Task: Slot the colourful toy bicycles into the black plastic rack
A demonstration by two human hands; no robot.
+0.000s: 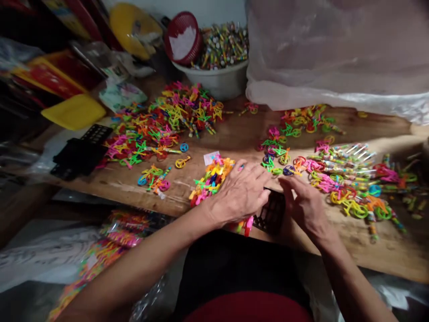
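My left hand (246, 190) is spread low over a row of small bright plastic pieces (212, 179), which shows on both sides of it. Its fingers point right, apart from the thumb, and nothing shows held in them. Beside its thumb, at the table's front edge, lies a black plastic tray with a grid (271, 210). On the tray's right side hovers my right hand (306, 208), fingers bent and apart, with no object visible between them. Just beyond the fingertips are loose toy bicycles (275, 147) in green, pink and blue.
A large heap of toy bicycles (161, 118) covers the wooden table's (234, 134) left part. Patterned tubes (348, 165) with toys lie right. Behind stand a white tub (221, 82) of tubes and a red basket (169, 40). Clear plastic (335, 53) hangs at back right.
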